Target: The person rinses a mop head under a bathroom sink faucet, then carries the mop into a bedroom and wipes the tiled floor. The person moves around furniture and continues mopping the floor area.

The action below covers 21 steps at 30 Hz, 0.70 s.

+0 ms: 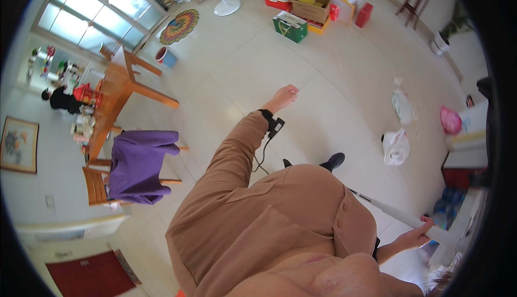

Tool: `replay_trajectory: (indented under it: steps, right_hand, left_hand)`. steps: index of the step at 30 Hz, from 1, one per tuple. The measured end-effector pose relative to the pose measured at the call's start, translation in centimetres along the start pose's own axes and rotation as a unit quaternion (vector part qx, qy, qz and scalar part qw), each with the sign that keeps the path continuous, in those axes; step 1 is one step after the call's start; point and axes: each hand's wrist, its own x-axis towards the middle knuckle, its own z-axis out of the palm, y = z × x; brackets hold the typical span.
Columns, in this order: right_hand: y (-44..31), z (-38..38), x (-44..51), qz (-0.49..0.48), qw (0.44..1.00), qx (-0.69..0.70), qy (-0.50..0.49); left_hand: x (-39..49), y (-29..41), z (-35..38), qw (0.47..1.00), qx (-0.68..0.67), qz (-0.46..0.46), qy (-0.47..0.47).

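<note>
My left hand (287,95) hangs over the tiled floor (262,59) at mid-picture. Its fingers are curled in, and I see nothing held in them. A black strap with a small device (276,127) is around that wrist, and a cable runs down from it. At the lower right my right hand (416,234) grips a pale grey pole (398,213). The pole slants down past my body, and its dark lower part (359,194) disappears behind my brown top (307,188). Whatever is at the pole's lower end is hidden.
White plastic bags (396,147) lie on the floor to the right. Cardboard boxes (309,4) and a green carton (290,27) stand ahead. Left are a wooden table (121,75), a chair with a purple garment (139,164) and a bin (165,57). A person in black (64,100) is beyond.
</note>
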Motion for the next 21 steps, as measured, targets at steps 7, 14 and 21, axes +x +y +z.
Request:
replay_trajectory:
  steps: [7, 14, 21]
  right_hand:
    - [5.4, 14.9, 19.4, -0.032, 0.996, 0.012, -0.077]
    - [10.1, 30.1, 35.9, -0.054, 0.987, 0.079, -0.131]
    - [12.7, 48.1, 50.2, -0.038, 0.995, -0.019, -0.095]
  left_hand:
    - [2.0, -6.2, 4.9, 0.838, 0.527, 0.130, -0.053]
    - [-6.9, -11.5, 6.3, 0.804, 0.506, -0.089, -0.300]
    - [18.0, -7.7, 10.8, 0.829, 0.398, -0.263, -0.291]
